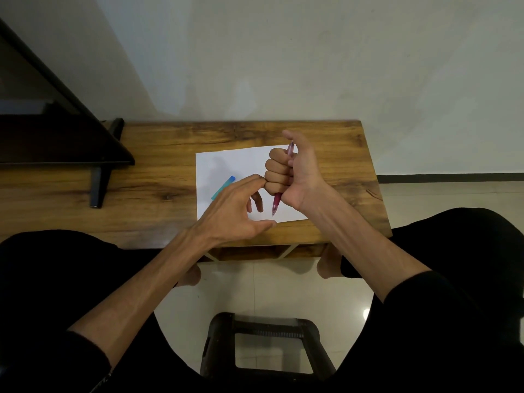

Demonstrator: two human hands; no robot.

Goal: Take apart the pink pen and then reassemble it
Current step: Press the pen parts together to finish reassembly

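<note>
My right hand (286, 171) grips the pink pen (276, 204) in a fist above the white sheet of paper (218, 165). The pen stands nearly upright, its tip pointing down toward me and its clear pink top (290, 148) sticking out past the fingers. The thumb is raised. My left hand (241, 208) hovers just left of the fist with relaxed fingers; its index fingertip touches the right hand's little finger. It holds nothing.
A blue-green pen or cap (224, 187) lies on the paper, partly under my left hand. The wooden table (158, 177) ends close on the right. A dark shelf frame (56, 131) stands at the left. A black stool (266, 344) is below.
</note>
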